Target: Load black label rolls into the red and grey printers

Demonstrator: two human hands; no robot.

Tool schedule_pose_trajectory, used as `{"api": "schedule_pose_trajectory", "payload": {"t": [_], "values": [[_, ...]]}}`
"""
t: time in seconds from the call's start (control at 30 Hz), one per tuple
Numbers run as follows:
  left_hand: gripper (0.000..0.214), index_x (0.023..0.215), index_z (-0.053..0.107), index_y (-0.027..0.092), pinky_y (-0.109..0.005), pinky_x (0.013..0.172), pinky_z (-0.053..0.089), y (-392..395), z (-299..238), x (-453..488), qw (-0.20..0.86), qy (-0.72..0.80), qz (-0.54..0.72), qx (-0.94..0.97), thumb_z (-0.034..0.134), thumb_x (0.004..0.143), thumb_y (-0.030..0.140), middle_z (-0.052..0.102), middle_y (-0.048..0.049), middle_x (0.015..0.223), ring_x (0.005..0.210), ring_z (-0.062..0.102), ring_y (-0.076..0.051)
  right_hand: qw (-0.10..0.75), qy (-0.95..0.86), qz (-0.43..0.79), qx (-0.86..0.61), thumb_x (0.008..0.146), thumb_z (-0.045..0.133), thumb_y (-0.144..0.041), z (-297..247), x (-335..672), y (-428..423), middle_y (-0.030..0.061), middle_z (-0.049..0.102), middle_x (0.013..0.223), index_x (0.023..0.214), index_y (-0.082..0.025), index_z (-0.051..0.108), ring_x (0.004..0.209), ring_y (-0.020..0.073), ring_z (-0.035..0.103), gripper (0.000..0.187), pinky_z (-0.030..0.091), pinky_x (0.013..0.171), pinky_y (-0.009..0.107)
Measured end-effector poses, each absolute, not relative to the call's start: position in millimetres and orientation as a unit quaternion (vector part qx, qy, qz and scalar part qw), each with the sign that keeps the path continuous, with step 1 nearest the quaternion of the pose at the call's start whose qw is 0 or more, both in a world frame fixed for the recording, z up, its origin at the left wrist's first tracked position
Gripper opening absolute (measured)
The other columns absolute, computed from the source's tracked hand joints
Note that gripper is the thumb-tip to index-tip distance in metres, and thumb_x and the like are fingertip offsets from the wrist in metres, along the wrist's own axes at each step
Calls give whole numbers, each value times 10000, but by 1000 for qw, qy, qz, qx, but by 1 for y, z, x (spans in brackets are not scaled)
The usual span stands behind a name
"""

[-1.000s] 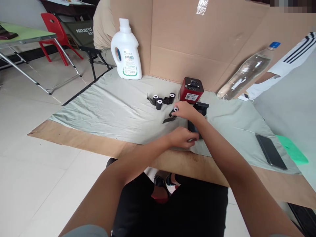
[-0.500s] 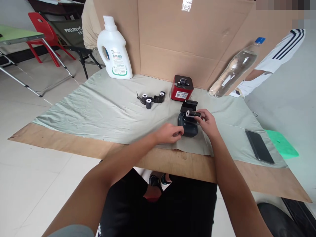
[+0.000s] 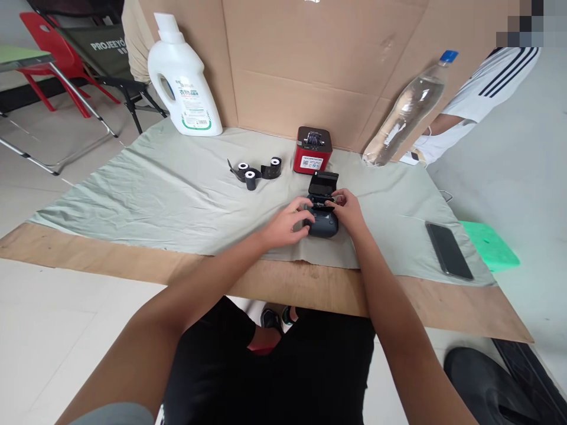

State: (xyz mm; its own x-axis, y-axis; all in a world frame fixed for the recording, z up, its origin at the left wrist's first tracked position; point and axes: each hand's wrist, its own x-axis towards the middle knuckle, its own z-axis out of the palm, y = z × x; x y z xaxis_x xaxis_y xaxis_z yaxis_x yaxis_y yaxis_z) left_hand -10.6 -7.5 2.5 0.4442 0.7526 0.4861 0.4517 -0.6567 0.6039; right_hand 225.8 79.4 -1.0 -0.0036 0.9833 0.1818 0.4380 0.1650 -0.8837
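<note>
A small dark portable printer (image 3: 323, 226) stands on the cloth with its black lid (image 3: 324, 182) tipped up. Around the open compartment is my right hand (image 3: 349, 211), its thumb and fingers closed at the black paper roll (image 3: 322, 203), which is mostly hidden down in the opening. My left hand (image 3: 290, 223) rests at the printer's left side, fingers spread and the tips touching its edge. Left of these lie several black rolls (image 3: 250, 180) with white cores, their strips partly unwound. Behind the printer sits a red and black box-shaped device (image 3: 312, 150).
A white detergent bottle (image 3: 188, 88) stands at the back left against a cardboard wall (image 3: 301, 59). A clear bottle with a blue cap (image 3: 405, 112) leans at the back right. A phone (image 3: 449, 250) lies at the right edge. Beyond the cardboard, a person's striped sleeve (image 3: 500, 82) shows.
My right hand has lowered the black roll from above the printer into its open compartment. My left hand has opened from a closed pinch and come against the printer's left side. The view has shifted slightly.
</note>
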Motion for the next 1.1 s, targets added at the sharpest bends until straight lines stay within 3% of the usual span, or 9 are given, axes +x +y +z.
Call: {"api": "schedule_pose_trajectory", "payload": {"t": [0.1,0.17,0.23,0.37,0.5,0.6,0.83,0.93,1.1], "values": [[349,1276,703,232,-461,1136,507,-5,5,-7,188,365,352,841,575,960,305,434,-105,1677,1355,573,-290,489,-582,353,-545,706,796,-524,-4,217,80,51,684,1092,1170,-239,611,909,207,632,575,533,897,411],[478,1445,620,243,-515,1197,459,-5,7,-4,182,360,318,858,569,979,337,429,-89,1699,1430,521,-322,511,-578,391,-501,748,763,-632,-3,213,80,97,677,1314,1298,-249,582,1127,243,652,695,516,1029,437],[555,1531,553,243,-520,1183,472,-5,8,0,171,353,293,872,564,986,349,475,-70,1677,1415,526,-328,522,-575,417,-473,779,717,-709,-1,211,80,92,665,1387,1326,-263,592,1258,259,624,717,496,1086,436],[532,1513,587,218,-499,1126,510,-8,9,5,133,328,292,889,541,996,335,558,-51,1617,1305,572,-316,509,-551,446,-489,848,609,-731,6,216,76,62,704,1274,1148,-271,678,1227,269,635,554,528,993,423],[533,1532,570,247,-491,1113,516,-8,9,3,122,315,319,886,529,1008,337,562,-48,1614,1261,591,-296,465,-555,481,-494,772,715,-518,9,225,71,48,723,1164,1043,-254,714,1160,269,645,378,498,1037,439],[533,1546,553,261,-489,1137,498,-7,10,3,133,307,341,879,516,1021,341,557,-59,1617,1316,582,-294,439,-564,499,-490,694,760,-394,10,230,69,39,726,1137,1087,-263,715,1190,275,632,417,456,1121,459],[497,1511,595,322,-519,1208,426,6,4,4,166,370,383,830,437,1045,260,457,-22,1693,1371,532,-283,418,-539,583,-441,673,818,-353,13,234,67,42,744,1201,1193,-277,673,1196,279,659,545,439,1165,481],[532,1531,579,318,-516,1221,416,15,-2,-2,177,422,378,805,420,1033,217,558,-20,1613,1354,525,-276,416,-544,587,-432,659,828,-351,15,234,66,50,750,1196,1183,-265,666,1192,279,659,556,404,1190,486],[538,1524,594,295,-544,1211,426,16,-4,-4,155,453,322,817,415,1023,215,549,-10,1624,1351,510,-299,416,-551,559,-459,629,795,-330,15,234,66,43,728,1181,1155,-269,660,1157,253,645,546,457,1105,440]]}}
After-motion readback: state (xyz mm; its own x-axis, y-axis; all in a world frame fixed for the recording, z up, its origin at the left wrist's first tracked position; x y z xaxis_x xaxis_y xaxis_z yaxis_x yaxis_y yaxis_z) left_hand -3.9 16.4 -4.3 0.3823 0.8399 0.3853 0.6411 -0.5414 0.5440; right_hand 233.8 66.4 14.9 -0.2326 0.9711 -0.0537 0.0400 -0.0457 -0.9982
